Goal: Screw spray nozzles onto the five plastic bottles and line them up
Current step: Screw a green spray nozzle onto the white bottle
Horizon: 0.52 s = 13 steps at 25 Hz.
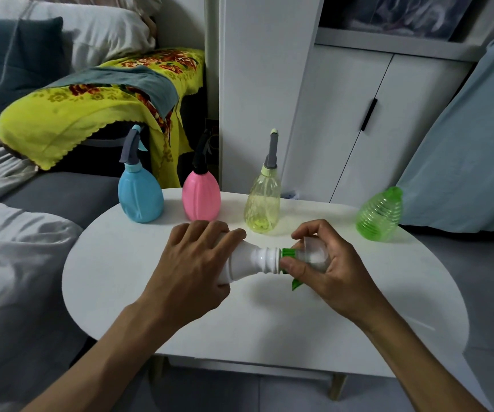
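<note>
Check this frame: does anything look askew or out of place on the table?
The green ribbed bottle stands apart at the far right with no nozzle. The white bottle lies sideways between the left hand and right hand. Nothing spilled.

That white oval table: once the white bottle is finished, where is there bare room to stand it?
The gap in the back row between the pale yellow clear bottle and the green ribbed bottle is bare. So is the white oval table's near edge and left end. The middle is crowded by both hands and the white plastic bottle.
</note>
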Each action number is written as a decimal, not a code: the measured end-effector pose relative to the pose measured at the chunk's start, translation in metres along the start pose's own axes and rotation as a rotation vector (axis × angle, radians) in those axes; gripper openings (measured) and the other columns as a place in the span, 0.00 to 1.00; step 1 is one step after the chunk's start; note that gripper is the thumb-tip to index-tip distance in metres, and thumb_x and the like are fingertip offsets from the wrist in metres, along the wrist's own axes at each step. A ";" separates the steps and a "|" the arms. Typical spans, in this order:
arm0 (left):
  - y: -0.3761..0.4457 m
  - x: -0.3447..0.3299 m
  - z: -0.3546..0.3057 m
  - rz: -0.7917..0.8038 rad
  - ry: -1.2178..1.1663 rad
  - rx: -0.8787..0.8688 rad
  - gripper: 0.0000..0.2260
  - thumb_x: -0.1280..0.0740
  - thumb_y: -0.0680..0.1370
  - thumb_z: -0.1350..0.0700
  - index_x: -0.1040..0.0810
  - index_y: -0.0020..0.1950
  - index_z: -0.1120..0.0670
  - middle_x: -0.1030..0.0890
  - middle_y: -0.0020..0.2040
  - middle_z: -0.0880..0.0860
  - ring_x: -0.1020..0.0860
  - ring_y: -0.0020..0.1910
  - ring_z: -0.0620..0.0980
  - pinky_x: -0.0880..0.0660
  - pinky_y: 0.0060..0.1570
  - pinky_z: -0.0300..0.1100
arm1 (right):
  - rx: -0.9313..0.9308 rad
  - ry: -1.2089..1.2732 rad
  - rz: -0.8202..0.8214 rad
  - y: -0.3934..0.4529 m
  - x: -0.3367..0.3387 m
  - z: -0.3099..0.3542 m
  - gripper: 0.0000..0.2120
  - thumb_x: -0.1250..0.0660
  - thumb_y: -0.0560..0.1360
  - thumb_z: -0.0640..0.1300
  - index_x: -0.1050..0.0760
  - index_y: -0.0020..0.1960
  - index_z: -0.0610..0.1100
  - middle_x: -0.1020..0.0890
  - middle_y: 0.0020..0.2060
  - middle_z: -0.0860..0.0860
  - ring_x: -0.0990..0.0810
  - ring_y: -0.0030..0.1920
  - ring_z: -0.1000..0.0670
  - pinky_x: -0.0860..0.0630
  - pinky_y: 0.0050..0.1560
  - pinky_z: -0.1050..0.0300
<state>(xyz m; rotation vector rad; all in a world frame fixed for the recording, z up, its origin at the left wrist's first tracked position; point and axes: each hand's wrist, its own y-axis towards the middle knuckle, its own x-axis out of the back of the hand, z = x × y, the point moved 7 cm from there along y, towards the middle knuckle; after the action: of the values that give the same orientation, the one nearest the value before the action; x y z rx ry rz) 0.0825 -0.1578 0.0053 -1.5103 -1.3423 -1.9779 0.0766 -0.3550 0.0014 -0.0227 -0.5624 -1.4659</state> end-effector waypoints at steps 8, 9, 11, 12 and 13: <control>0.001 -0.003 -0.003 0.012 -0.016 0.004 0.34 0.19 0.59 0.50 0.23 0.63 0.54 0.19 0.56 0.56 0.22 0.52 0.60 0.24 0.53 0.55 | -0.009 0.013 -0.004 0.000 0.004 -0.001 0.19 0.25 0.66 0.55 0.28 0.53 0.54 0.21 0.38 0.57 0.22 0.35 0.56 0.23 0.34 0.60; 0.001 -0.003 -0.002 0.015 -0.012 0.008 0.34 0.19 0.58 0.50 0.23 0.63 0.54 0.19 0.56 0.57 0.22 0.52 0.60 0.24 0.53 0.55 | -0.005 0.020 0.015 0.000 0.002 -0.001 0.20 0.24 0.66 0.55 0.28 0.54 0.54 0.20 0.40 0.56 0.21 0.37 0.54 0.22 0.37 0.59; 0.002 -0.001 0.001 0.017 -0.005 0.023 0.34 0.19 0.58 0.51 0.22 0.62 0.55 0.19 0.56 0.57 0.22 0.52 0.61 0.24 0.53 0.55 | 0.012 0.037 0.048 -0.001 -0.002 -0.001 0.25 0.22 0.65 0.51 0.29 0.57 0.52 0.20 0.46 0.53 0.19 0.45 0.49 0.20 0.45 0.55; 0.002 0.000 0.001 0.014 -0.007 0.027 0.34 0.19 0.58 0.51 0.22 0.62 0.55 0.19 0.56 0.57 0.21 0.52 0.61 0.24 0.53 0.55 | 0.013 0.038 0.042 -0.001 -0.002 -0.001 0.25 0.22 0.65 0.50 0.30 0.57 0.53 0.21 0.47 0.51 0.20 0.45 0.48 0.20 0.45 0.55; 0.002 0.000 0.000 0.013 -0.010 0.028 0.34 0.19 0.58 0.51 0.22 0.62 0.55 0.19 0.56 0.57 0.21 0.52 0.61 0.24 0.53 0.55 | 0.005 0.034 0.021 0.000 0.000 -0.002 0.24 0.23 0.64 0.51 0.29 0.56 0.53 0.21 0.45 0.52 0.20 0.42 0.50 0.20 0.42 0.56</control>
<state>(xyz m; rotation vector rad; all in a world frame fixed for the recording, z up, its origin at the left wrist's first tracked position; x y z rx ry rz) 0.0842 -0.1584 0.0066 -1.5142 -1.3549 -1.9385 0.0770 -0.3559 -0.0002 0.0000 -0.5368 -1.4420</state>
